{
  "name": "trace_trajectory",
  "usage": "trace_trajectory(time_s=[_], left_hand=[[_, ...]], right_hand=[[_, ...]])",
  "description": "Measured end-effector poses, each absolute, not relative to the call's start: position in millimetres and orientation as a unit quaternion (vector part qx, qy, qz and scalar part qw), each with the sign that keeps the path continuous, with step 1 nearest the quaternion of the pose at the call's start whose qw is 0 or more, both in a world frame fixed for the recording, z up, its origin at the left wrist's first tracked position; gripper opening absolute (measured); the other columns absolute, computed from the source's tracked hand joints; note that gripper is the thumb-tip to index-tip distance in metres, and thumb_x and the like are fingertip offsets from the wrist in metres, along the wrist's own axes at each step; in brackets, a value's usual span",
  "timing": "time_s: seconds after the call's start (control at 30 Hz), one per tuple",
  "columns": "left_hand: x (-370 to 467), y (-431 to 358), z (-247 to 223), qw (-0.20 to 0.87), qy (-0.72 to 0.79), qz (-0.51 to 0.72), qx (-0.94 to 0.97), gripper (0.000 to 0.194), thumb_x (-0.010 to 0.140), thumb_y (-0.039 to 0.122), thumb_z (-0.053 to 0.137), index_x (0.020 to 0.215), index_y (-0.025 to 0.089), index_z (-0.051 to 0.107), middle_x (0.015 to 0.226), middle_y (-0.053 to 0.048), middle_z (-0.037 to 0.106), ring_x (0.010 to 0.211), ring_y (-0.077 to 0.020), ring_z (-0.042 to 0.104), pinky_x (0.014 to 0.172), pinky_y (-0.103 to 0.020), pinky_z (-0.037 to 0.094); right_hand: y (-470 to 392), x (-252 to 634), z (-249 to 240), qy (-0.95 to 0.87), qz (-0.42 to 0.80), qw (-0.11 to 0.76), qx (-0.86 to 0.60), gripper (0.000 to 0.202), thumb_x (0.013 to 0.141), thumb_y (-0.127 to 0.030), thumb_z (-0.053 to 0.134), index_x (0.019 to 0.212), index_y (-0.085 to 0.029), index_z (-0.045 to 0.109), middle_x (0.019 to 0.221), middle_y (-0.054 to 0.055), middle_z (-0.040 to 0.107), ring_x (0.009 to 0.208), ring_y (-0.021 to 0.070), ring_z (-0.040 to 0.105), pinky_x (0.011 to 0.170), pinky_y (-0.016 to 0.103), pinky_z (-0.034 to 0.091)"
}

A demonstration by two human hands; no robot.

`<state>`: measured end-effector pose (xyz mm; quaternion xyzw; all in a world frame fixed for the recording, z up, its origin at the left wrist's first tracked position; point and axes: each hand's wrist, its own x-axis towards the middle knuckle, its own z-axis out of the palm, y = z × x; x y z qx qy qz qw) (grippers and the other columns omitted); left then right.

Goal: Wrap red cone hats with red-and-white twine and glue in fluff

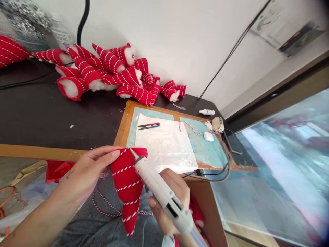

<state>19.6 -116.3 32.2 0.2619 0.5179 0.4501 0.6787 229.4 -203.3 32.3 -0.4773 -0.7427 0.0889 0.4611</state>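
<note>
My left hand (96, 163) pinches the upper edge of a red felt cone (128, 195), which hangs point down over my lap. White twisted cord winds round the cone in spaced bands. A glue gun (159, 188) is gripped in my right hand (174, 195), its metal nozzle at the cone's top edge, close to the uppermost band of cord. Below, a loose length of red-and-white twisted cord (105, 209) trails across my lap behind the cone.
Several stuffed red cones (102, 68) are heaped at the back of the dark table (46, 113). Thread snips (149, 126) lie on a white sheet (164, 147) over a wood-edged board. A cord piece (190, 126) and a small white bottle (207, 112) are further right.
</note>
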Motion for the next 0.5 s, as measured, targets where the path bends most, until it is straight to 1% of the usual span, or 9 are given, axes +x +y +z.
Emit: trace_trajectory(time_s=[0.1, 0.2, 0.27, 0.43, 0.5], left_hand=[[20.3, -117.1, 31.9, 0.671, 0.519, 0.460, 0.263, 0.044, 0.045, 0.044, 0.107, 0.080, 0.025, 0.088, 0.075, -0.003, 0.084, 0.065, -0.0162, 0.073, 0.059, -0.021, 0.057], [21.0, -116.4, 30.0, 0.664, 0.523, 0.459, 0.274, 0.040, 0.051, 0.041, 0.105, 0.082, 0.023, 0.087, 0.074, -0.003, 0.083, 0.063, -0.0167, 0.071, 0.056, -0.022, 0.055], [21.9, -115.9, 28.8, 0.659, 0.526, 0.459, 0.281, 0.039, 0.052, 0.041, 0.103, 0.082, 0.022, 0.087, 0.074, -0.004, 0.083, 0.063, -0.0174, 0.070, 0.055, -0.023, 0.055], [24.6, -116.3, 28.5, 0.653, 0.530, 0.458, 0.287, 0.029, 0.055, 0.035, 0.100, 0.079, 0.026, 0.086, 0.074, -0.003, 0.082, 0.063, -0.0171, 0.069, 0.054, -0.022, 0.055], [25.5, -116.4, 29.6, 0.656, 0.532, 0.457, 0.278, 0.028, 0.054, 0.034, 0.101, 0.077, 0.028, 0.086, 0.074, -0.003, 0.082, 0.065, -0.0178, 0.071, 0.055, -0.023, 0.056]], right_hand=[[-197.7, 228.9, 31.3, -0.752, 0.084, 0.454, -0.471, 0.035, 0.103, -0.038, 0.050, 0.073, -0.025, 0.039, 0.065, -0.002, 0.041, 0.058, 0.0162, 0.042, 0.054, 0.034, 0.024], [-195.9, 229.8, 34.5, -0.759, 0.086, 0.445, -0.468, 0.035, 0.102, -0.036, 0.050, 0.072, -0.025, 0.039, 0.064, -0.002, 0.042, 0.058, 0.0159, 0.042, 0.054, 0.035, 0.024], [-195.8, 230.7, 36.2, -0.762, 0.090, 0.437, -0.468, 0.034, 0.101, -0.035, 0.051, 0.071, -0.025, 0.038, 0.063, -0.002, 0.043, 0.057, 0.0157, 0.042, 0.054, 0.035, 0.024], [-195.9, 232.6, 37.0, -0.772, 0.082, 0.427, -0.464, 0.031, 0.097, -0.032, 0.053, 0.071, -0.025, 0.038, 0.063, -0.002, 0.045, 0.056, 0.0149, 0.041, 0.053, 0.034, 0.024], [-195.9, 233.5, 36.3, -0.772, 0.087, 0.424, -0.465, 0.030, 0.096, -0.031, 0.053, 0.071, -0.025, 0.038, 0.063, -0.002, 0.045, 0.056, 0.0148, 0.041, 0.054, 0.034, 0.024]])
